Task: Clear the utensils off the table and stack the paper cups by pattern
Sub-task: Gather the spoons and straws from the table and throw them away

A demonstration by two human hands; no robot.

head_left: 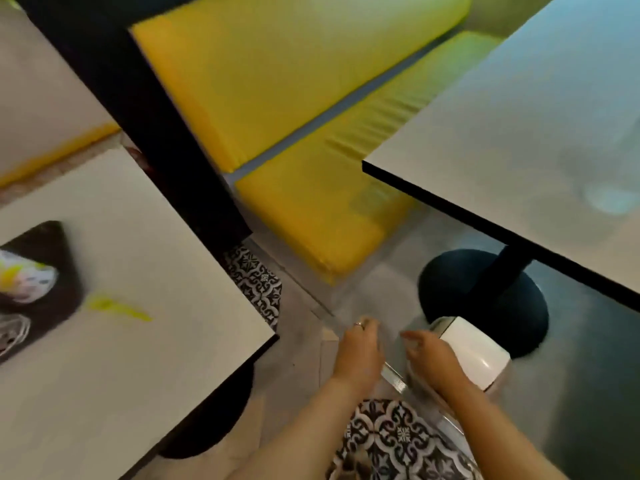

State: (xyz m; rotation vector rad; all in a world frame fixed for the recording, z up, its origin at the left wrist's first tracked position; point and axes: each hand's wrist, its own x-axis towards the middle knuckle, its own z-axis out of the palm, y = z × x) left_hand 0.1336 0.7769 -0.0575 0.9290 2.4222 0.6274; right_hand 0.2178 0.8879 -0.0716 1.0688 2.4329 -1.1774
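The view is motion-blurred. On the left table (145, 237) lies a yellow-green plastic utensil (117, 308). Beside it, a black tray (52, 237) at the table's left edge holds patterned paper cups (29, 277) lying on their sides. Both my hands are low in the gap between the two tables, off the table and away from the cups. My left hand (360, 355), with a ring on it, shows its back, and its fingers are blurred. My right hand (433, 358) has its fingers stretched out, next to a white box-like object (476, 351) on the floor.
A second pale table (519, 133) on a black pedestal base (485, 299) stands at the right. A yellow bench seat (311, 209) runs behind both tables. A black-and-white patterned fabric (391, 438) lies under my arms, and a silvery strip (393, 375) shows between my hands.
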